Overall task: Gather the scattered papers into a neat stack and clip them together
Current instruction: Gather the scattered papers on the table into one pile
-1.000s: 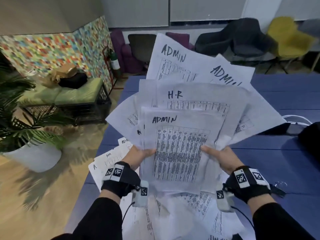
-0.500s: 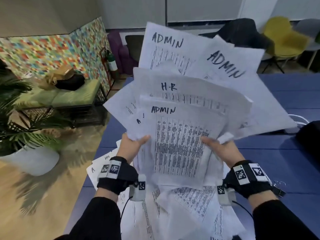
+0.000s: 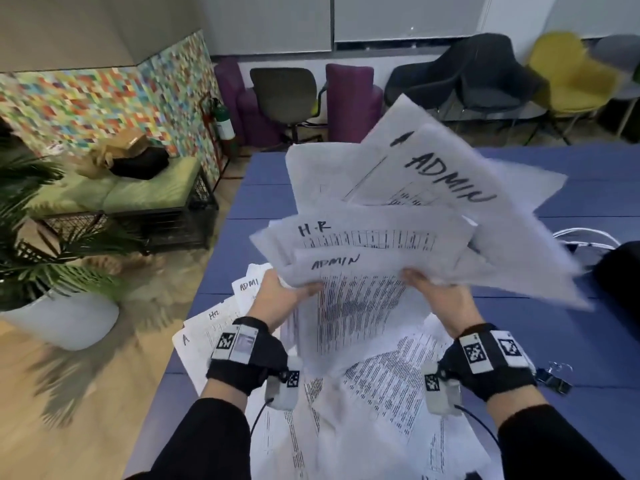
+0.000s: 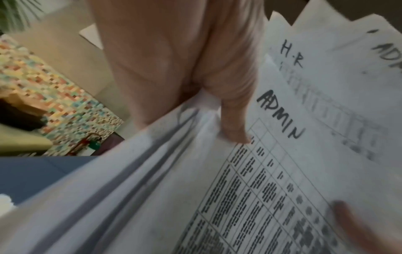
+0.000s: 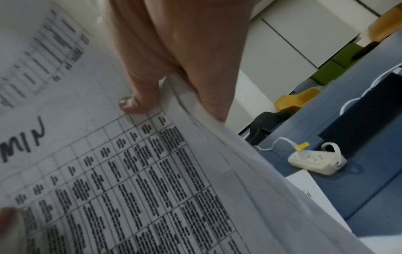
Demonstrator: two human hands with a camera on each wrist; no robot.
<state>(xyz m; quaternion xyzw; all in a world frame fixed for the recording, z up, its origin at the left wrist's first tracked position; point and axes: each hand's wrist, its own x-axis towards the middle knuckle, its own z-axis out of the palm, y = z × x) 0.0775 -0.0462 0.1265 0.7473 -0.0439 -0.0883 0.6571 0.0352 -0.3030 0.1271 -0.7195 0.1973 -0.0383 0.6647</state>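
Note:
I hold a loose fan of several white printed sheets (image 3: 377,233) marked ADMIN and H.R above the blue table (image 3: 554,341). My left hand (image 3: 282,294) grips the bundle's left edge, thumb on the front ADMIN sheet (image 4: 282,171). My right hand (image 3: 438,292) grips the right edge, thumb on the same sheet (image 5: 130,171). The upper sheets tilt away to the right. More sheets (image 3: 214,323) lie on the table under my left wrist and below the bundle (image 3: 398,403). A black binder clip (image 3: 554,381) lies on the table just right of my right wrist.
A white power strip (image 5: 315,161) with a white cable (image 3: 585,237) and a dark object (image 3: 620,278) sit on the table's right side. Beyond the table's left edge are a potted plant (image 3: 52,271) and a green bench (image 3: 114,195). Chairs (image 3: 467,74) line the far wall.
The fan of sheets has tipped forward and to the right, lower over the table. Both hands keep their grip on the bundle's sides.

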